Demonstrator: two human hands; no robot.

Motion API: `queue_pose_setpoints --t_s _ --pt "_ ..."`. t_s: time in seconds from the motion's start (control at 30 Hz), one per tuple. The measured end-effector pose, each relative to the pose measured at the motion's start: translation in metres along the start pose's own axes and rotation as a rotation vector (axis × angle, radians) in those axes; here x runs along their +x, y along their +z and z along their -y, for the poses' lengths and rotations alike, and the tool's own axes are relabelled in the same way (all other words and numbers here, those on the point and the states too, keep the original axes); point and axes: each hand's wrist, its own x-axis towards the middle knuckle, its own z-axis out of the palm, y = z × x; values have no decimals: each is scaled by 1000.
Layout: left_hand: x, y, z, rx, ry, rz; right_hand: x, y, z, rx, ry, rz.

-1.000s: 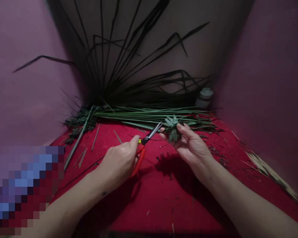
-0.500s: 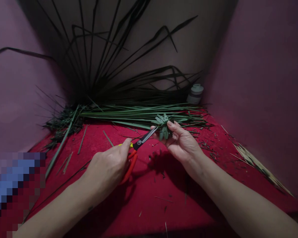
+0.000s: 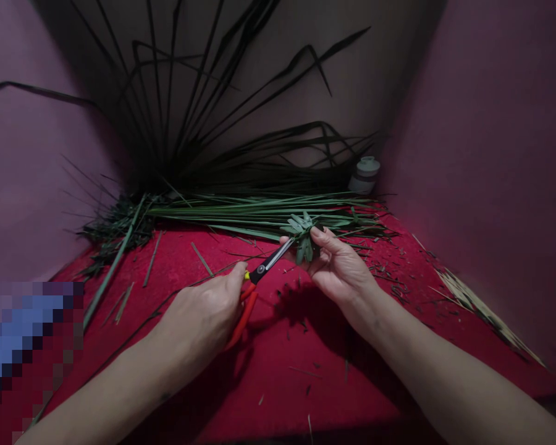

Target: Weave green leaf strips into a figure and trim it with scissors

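My left hand is closed around the handles of a pair of scissors with red and yellow grips and dark blades. The blade tips reach the edge of a small green leaf flower, with pointed petal-like strips fanning outward. My right hand pinches that leaf flower between thumb and fingers, the fingertips partly hidden behind it. Both hands are held above the red cloth, and their shadows fall on it.
Long green palm leaf strips lie across the back, with dark fronds rising behind. A white container stands at the back right. Pale thin sticks lie along the right wall. Leaf scraps litter the cloth.
The scissors and my left hand have shifted very slightly, the yellow grip now showing less. My right hand keeps the leaf flower in nearly the same place.
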Motion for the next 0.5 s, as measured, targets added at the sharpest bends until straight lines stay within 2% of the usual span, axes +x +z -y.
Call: queue_pose_setpoints --t_s 0.27,0.5 --pt "-5 1 -4 19 -36 88 1 -2 -2 18 34 -1" --pt "-7 5 -3 40 -26 63 -1 -5 -5 10 44 45"
